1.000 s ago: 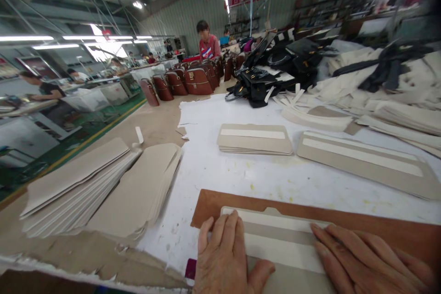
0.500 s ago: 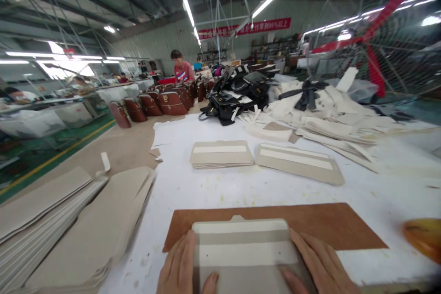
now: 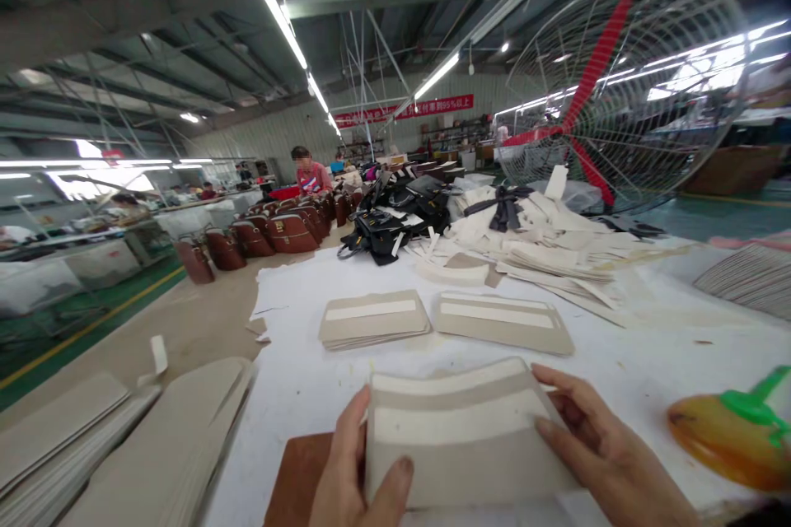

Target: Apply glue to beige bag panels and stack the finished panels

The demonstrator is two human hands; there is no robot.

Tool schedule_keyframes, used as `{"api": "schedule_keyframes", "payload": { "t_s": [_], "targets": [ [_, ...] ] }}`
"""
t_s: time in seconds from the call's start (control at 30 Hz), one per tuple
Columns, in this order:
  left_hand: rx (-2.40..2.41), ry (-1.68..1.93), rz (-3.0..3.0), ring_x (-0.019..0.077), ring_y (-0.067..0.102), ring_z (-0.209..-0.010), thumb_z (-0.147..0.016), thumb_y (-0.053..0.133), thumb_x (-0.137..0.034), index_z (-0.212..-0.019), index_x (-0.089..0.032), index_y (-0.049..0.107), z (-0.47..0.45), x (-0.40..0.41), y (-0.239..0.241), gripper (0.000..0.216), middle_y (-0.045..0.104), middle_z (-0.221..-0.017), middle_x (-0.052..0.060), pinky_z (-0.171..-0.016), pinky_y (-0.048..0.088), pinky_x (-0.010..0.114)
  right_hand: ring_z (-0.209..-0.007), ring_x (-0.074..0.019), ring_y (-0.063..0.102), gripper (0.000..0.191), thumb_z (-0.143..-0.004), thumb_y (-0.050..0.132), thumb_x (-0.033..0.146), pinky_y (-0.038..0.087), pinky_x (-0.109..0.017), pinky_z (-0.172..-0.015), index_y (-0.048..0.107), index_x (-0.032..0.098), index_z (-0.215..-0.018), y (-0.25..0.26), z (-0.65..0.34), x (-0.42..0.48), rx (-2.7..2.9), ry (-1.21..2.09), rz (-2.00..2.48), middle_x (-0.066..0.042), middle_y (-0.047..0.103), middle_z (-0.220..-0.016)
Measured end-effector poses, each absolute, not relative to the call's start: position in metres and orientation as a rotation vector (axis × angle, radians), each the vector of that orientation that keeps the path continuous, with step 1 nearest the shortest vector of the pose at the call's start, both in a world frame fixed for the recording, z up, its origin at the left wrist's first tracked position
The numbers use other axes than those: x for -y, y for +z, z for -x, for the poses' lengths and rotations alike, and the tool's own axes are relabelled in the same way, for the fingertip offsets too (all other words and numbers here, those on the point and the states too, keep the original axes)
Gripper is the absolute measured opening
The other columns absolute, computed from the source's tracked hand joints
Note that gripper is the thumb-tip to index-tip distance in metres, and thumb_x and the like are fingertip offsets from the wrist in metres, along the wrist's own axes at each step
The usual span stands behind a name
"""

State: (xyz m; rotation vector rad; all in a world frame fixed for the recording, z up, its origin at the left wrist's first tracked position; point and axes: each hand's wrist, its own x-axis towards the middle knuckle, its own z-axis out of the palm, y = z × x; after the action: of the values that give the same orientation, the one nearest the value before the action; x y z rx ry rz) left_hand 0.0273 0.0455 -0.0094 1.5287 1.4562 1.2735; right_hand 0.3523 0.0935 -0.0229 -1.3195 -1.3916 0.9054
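Note:
A beige card panel [image 3: 461, 436] with two white strips across it is lifted off the table and bowed slightly. My left hand [image 3: 355, 473] grips its left edge, thumb on the front face. My right hand [image 3: 602, 449] holds its right edge, fingers curled behind it. Under the panel lies a brown board [image 3: 297, 486], mostly hidden. Two stacks of like panels lie beyond: one stack [image 3: 374, 319] and a second stack [image 3: 503, 321] to its right.
Piles of beige sheets [image 3: 124, 436] lie at the left. An orange bottle with a green cap [image 3: 726, 432] lies at the right. Black bags [image 3: 395, 218], brown bags [image 3: 272, 235] and white scraps [image 3: 556, 251] fill the far table. A large fan [image 3: 618, 90] stands at the right. A person [image 3: 307, 173] works far back.
The panel, pressed flat on the brown board before, now is lifted and held by both hands. The view has tilted up and swung right, showing the fan and bottle.

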Motion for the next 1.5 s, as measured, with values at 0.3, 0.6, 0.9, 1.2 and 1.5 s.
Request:
{"api": "schedule_keyframes", "payload": {
  "t_s": [0.3,0.6,0.9,1.2,1.5],
  "targets": [
    [-1.359,1.234,-1.696,0.0361,0.045,-0.157,-0.083,0.077,-0.029,-0.16,-0.021,0.046,-0.132,-0.22,0.052,0.084,0.054,-0.164,0.015,-0.131,0.035,0.051,-0.08,-0.0293,0.072,0.056,-0.087,0.06,0.042,0.058,-0.045,-0.077,0.068,0.017,-0.137,-0.003,-0.408,-0.233,1.104,0.453,1.704,-0.012,0.077,-0.096],
    [-1.57,0.978,-1.871,0.0398,0.047,-0.155,-0.07,0.085,-0.025,-0.142,-0.012,0.067,-0.097,-0.172,0.009,0.076,0.052,-0.164,0.022,-0.132,0.035,0.049,-0.147,-0.0511,0.043,0.041,-0.084,0.057,0.038,0.035,-0.073,-0.119,0.073,0.017,-0.115,-0.016,-0.391,-0.248,1.362,0.215,1.67,-0.027,0.06,-0.137],
    [-2.247,1.023,-1.697,0.0383,0.048,-0.15,-0.102,0.075,-0.036,-0.145,-0.021,0.062,0.05,-0.2,0.018,0.048,0.053,-0.161,0.013,-0.123,0.039,0.068,-0.114,-0.0263,0.068,0.039,-0.096,0.077,0.03,0.057,-0.047,-0.102,0.07,0.019,-0.133,-0.007,-0.261,-0.264,2.085,0.507,1.287,-0.009,0.069,-0.13],
    [-2.272,0.897,-1.566,0.0301,0.067,-0.127,-0.104,0.074,-0.039,-0.134,-0.019,0.068,0.063,-0.205,-0.005,0.036,0.067,-0.141,0.011,-0.108,0.057,0.055,-0.11,-0.0252,0.068,0.024,-0.103,0.076,0.036,0.058,-0.049,-0.1,0.071,0.018,-0.118,-0.037,-0.238,-0.28,2.081,0.529,1.469,-0.008,0.07,-0.122],
    [-2.193,1.128,-1.332,0.0289,0.068,-0.124,-0.104,0.074,-0.041,-0.129,-0.019,0.069,0.058,-0.203,0.005,0.033,0.068,-0.138,0.01,-0.106,0.058,0.053,-0.115,-0.0261,0.066,0.03,-0.101,0.078,0.036,0.056,-0.05,-0.103,0.071,0.018,-0.124,-0.028,-0.236,-0.278,1.68,0.767,1.385,-0.01,0.066,-0.136]
  ]
}}
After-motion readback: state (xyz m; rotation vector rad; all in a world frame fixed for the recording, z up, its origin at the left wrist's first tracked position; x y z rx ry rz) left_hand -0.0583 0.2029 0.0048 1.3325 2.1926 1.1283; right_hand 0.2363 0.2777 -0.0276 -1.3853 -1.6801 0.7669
